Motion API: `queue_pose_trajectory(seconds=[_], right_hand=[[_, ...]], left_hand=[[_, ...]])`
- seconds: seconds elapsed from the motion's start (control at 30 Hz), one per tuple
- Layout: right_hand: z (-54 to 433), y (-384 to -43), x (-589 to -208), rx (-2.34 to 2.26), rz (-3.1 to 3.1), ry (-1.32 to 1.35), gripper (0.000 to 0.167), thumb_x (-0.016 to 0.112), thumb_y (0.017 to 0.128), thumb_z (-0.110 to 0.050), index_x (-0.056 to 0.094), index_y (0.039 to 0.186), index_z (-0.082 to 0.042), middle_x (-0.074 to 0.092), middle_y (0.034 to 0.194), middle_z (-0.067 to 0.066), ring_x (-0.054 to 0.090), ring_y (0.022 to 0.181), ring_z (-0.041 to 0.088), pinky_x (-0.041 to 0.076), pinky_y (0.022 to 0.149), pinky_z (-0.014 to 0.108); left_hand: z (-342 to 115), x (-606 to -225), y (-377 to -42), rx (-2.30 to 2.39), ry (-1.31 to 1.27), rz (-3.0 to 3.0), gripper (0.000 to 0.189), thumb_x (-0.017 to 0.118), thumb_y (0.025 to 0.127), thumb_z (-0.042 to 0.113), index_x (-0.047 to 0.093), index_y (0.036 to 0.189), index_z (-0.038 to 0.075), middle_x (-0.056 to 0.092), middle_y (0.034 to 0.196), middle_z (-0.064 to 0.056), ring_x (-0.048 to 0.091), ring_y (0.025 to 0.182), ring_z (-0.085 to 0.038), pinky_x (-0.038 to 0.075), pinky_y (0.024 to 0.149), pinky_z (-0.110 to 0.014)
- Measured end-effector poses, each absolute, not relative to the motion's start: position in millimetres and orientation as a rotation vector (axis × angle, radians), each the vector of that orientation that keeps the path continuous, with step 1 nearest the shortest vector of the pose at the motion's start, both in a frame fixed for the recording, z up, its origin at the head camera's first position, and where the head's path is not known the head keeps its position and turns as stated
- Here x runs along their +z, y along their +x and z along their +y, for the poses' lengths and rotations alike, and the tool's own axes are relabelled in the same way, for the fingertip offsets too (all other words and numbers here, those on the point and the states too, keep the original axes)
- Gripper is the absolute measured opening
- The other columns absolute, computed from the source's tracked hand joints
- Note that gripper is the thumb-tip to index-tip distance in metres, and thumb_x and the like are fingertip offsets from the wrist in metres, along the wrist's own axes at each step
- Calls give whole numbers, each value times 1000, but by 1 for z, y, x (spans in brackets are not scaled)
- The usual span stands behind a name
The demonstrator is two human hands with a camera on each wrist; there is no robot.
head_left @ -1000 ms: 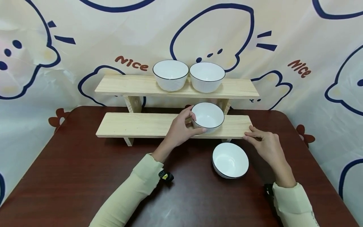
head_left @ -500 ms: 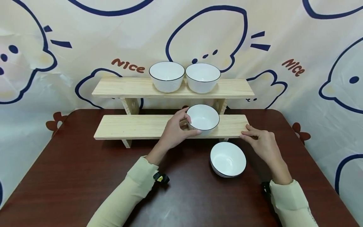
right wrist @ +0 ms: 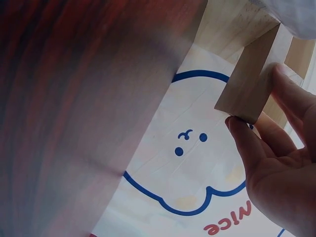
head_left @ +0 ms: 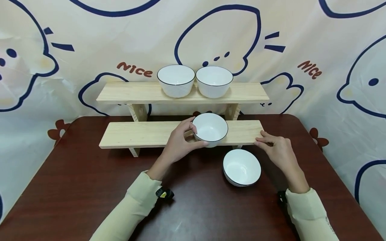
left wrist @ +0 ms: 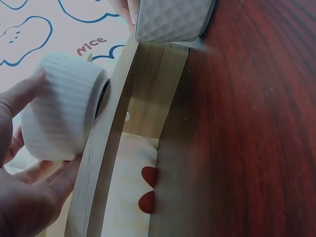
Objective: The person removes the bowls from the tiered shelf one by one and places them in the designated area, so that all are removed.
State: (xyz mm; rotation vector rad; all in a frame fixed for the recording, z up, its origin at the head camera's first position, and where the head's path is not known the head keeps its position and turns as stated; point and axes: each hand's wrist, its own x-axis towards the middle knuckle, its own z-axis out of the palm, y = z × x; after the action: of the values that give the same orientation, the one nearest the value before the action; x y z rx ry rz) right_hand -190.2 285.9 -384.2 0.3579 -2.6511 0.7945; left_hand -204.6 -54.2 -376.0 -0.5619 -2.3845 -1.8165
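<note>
In the head view, my left hand [head_left: 180, 139] grips a white bowl [head_left: 210, 128] with a dark rim by its left side, fingers behind and thumb in front. That bowl is over the front part of the lower shelf board [head_left: 135, 134]; the left wrist view shows its ridged side [left wrist: 61, 106] close to the board's edge. My right hand [head_left: 277, 149] pinches the right end of the same board, thumb and fingers on its corner in the right wrist view [right wrist: 281, 148]. Another white bowl [head_left: 242, 168] sits on the table in front of the shelf.
Two more white bowls [head_left: 176, 81] [head_left: 214, 82] stand side by side on the upper shelf board [head_left: 129, 92]. The wooden two-tier stand is on a dark brown table [head_left: 75, 187]. A patterned cloth [head_left: 135, 33] hangs behind it.
My left hand has shifted the gripped bowl left along the lower board and slightly toward its front edge. My right hand keeps its pinch on the board's end. The head view has shifted slightly.
</note>
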Motion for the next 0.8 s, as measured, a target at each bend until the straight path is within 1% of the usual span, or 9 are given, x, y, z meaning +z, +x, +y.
queue_pose_trajectory(seconds=[0.13,0.33,0.53,0.63,0.73,0.8], right_hand=[[285,-191,-383,801,-2662,357,24,81,86,-7,76,107,5,61,126,29,61,108,52,36,39,25],[286,-191,-384,790,-2660,348,24,81,85,-5,76,107,5,62,125,29,61,106,53,34,39,26],[286,-192,-384,798,-2654,355,24,81,85,-5,76,106,5,62,125,29,60,111,52,44,44,23],[286,-192,-382,798,-2644,359,23,82,85,-5,76,106,5,62,124,29,60,110,51,45,44,22],[286,-191,-382,802,-2634,365,24,82,85,-5,76,105,5,63,124,29,61,108,51,43,43,21],[285,-191,-383,804,-2627,371,23,82,84,-6,77,105,5,63,123,29,62,107,50,45,45,21]], left_hand=[[-60,-375,-200,-1817,-578,-2371,43,93,74,13,53,88,8,44,153,-8,50,132,-30,52,98,-36],[-69,-375,-192,-1798,-636,-2377,42,93,73,13,54,89,10,44,154,-10,50,132,-31,54,95,-36],[-78,-374,-185,-1792,-706,-2379,42,95,70,11,56,86,12,45,152,-1,51,131,-25,54,95,-37],[-81,-374,-184,-1775,-754,-2375,43,96,68,12,57,86,13,47,150,2,51,130,-23,54,95,-38],[-84,-376,-181,-1758,-776,-2378,43,97,67,14,57,85,14,48,149,2,51,130,-22,54,95,-40],[-87,-377,-178,-1737,-777,-2392,44,98,67,15,58,84,14,48,148,2,51,130,-22,53,96,-41]])
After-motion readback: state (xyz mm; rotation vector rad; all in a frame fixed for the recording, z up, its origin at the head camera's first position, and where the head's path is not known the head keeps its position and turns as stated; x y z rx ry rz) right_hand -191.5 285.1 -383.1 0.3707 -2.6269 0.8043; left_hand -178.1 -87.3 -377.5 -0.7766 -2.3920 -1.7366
